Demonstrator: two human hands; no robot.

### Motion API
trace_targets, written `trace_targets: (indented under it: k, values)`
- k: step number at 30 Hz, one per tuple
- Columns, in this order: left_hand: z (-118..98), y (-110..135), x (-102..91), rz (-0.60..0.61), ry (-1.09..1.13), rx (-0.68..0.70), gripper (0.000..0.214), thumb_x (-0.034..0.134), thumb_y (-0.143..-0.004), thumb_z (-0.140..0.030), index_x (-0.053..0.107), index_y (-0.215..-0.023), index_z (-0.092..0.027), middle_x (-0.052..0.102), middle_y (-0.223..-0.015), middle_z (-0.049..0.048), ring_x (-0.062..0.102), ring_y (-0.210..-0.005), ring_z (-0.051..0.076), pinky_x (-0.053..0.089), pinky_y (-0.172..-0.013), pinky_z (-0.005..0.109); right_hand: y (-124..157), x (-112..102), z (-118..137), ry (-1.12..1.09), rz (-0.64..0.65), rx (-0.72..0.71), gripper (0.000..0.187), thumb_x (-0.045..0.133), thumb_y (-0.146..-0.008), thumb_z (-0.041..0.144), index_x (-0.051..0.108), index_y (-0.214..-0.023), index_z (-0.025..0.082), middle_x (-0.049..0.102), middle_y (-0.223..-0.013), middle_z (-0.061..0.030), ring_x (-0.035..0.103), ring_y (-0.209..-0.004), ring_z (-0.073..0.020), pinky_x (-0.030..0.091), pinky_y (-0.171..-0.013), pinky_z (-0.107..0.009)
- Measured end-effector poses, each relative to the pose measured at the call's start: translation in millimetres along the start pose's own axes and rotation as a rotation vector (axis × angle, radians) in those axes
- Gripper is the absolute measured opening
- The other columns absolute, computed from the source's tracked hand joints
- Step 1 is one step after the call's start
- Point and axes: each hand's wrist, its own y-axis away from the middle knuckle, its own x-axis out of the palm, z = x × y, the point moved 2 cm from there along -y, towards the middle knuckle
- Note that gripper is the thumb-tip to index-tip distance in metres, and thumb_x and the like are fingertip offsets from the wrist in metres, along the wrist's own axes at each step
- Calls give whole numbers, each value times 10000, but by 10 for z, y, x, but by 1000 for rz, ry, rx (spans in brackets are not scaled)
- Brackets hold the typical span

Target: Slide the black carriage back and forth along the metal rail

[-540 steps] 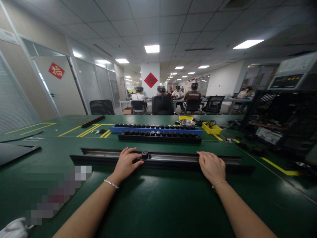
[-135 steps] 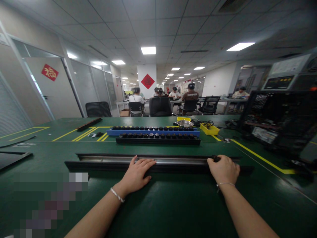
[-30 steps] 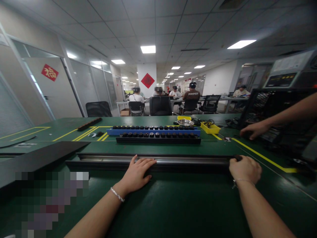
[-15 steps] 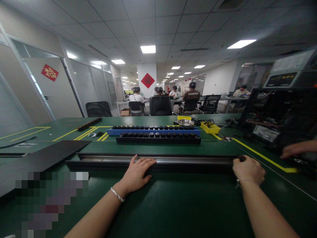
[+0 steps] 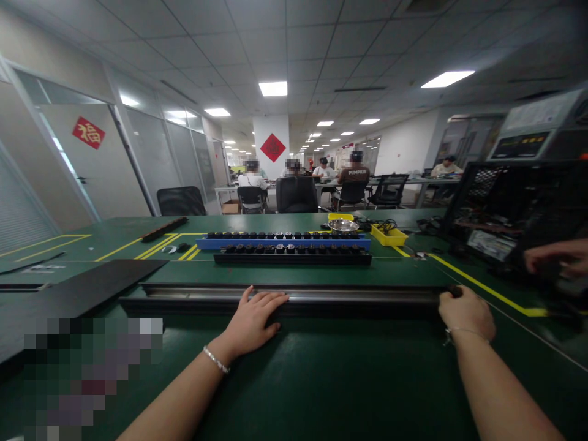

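A long black and silver rail (image 5: 349,297) lies across the green table (image 5: 321,380) in front of me. My left hand (image 5: 254,317) rests flat on the rail's middle, fingers spread. My right hand (image 5: 465,313) is closed over the rail's right end, pinching a small black part (image 5: 454,291) that sits there. Behind the rail lie a black tray (image 5: 294,255) and a blue tray (image 5: 285,241), each holding a row of small black parts.
A flat black panel (image 5: 78,293) lies at the left. A yellow bin (image 5: 389,235) and a metal bowl (image 5: 342,225) stand behind the trays. Another person's hand (image 5: 554,256) reaches in at the right by a black mesh machine (image 5: 509,214). People sit at far desks.
My right hand has slid the small black part rightward along the rail to its end. A black panel has appeared at the left. Another person's hand has moved at the right.
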Motion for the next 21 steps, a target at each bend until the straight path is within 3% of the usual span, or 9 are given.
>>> trace_targets:
  k: [11,17,21]
  values:
    - [0,-2,8,-9,-21,5,630,581,-753,-260,333,-1323,-358,475,-1345,-7,414,-1217,232,73,-1072,569,-146,-102,-74,81,42,-23,578,251,-804,446,476,-1252,156,524,-1165,-230,525,-1043,-391,447,-754,-482]
    - [4,-2,12,-13,-32,6,628,578,-760,-259,327,-1327,-359,481,-1338,-9,418,-1215,230,84,-1067,574,-229,-100,-137,64,54,-31,631,217,-799,480,466,-1272,143,519,-1126,-262,525,-1038,-403,443,-668,-463]
    - [3,-6,8,-15,-25,5,616,570,-769,-248,329,-1326,-357,485,-1332,-10,424,-1209,222,78,-1070,573,-368,-45,-255,83,-5,-82,667,227,-790,493,498,-1256,100,546,-1053,-298,569,-957,-389,438,-597,-432]
